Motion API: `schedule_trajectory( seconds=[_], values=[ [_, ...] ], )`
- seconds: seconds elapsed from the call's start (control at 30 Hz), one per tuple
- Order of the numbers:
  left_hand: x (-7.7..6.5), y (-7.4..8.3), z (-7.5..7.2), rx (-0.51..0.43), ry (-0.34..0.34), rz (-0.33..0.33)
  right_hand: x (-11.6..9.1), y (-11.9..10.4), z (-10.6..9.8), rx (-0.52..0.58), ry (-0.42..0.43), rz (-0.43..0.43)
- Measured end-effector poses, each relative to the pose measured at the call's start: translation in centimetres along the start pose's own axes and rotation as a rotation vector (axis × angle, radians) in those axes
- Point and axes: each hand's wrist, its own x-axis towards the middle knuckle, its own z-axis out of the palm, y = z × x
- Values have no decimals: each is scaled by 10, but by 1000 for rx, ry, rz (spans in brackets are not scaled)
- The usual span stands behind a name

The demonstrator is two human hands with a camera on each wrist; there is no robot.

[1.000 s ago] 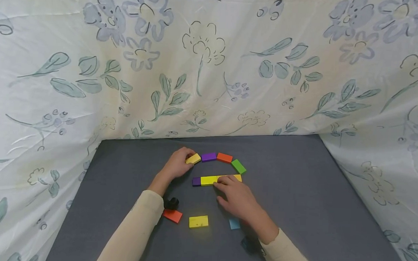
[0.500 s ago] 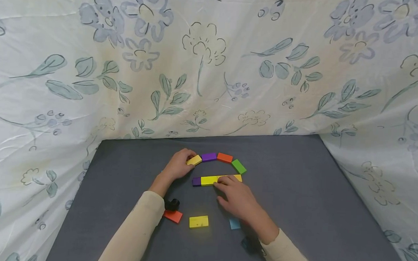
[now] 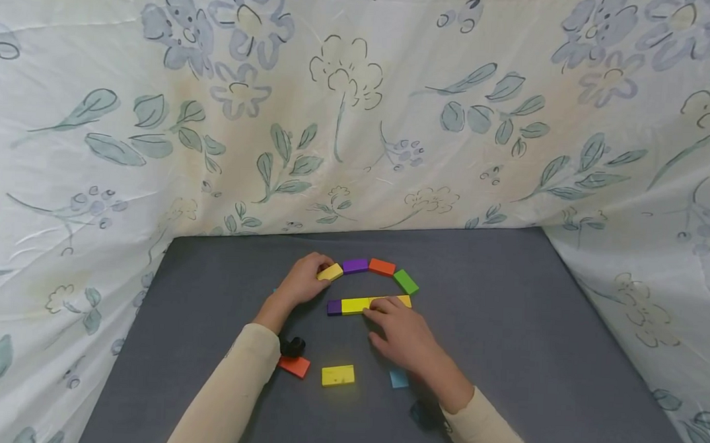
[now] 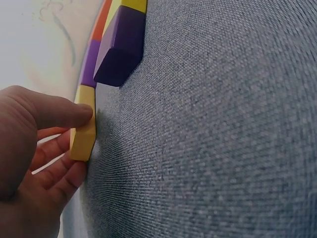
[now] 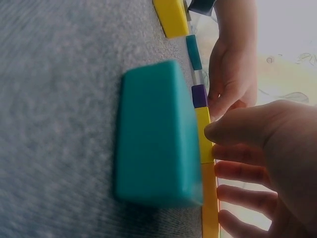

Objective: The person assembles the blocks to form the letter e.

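Note:
My left hand (image 3: 301, 282) pinches a pale yellow block (image 3: 331, 272) between thumb and fingers; in the left wrist view the thumb lies on the block's near side. This block forms the left end of an arc with a purple block (image 3: 355, 266), an orange-red block (image 3: 382, 267) and a green block (image 3: 406, 282). Nearer the person runs a straight row: a dark purple block (image 3: 335, 308), a bright yellow block (image 3: 354, 306) and an orange-yellow block (image 5: 210, 198). Extended fingers of my right hand (image 3: 402, 332) rest at this row, partly covering it.
Close to the person lie a red block (image 3: 294, 366), a yellow block (image 3: 338, 375) and a blue block (image 3: 399, 379), which looks teal and large in the right wrist view. Dark wrist gear (image 3: 293, 346) sits under the left forearm. A floral cloth (image 3: 359, 116) borders the grey surface.
The left hand and its pale yellow block have shifted very slightly right, toward the purple block. The right hand stays in place.

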Motion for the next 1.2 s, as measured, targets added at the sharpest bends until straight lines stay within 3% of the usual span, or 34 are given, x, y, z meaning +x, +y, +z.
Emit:
schedule_trajectory(
  seconds=[1.2],
  values=[
    [2, 1, 0, 7, -26, -17, 0, -1, -1, 6, -11, 18]
  ],
)
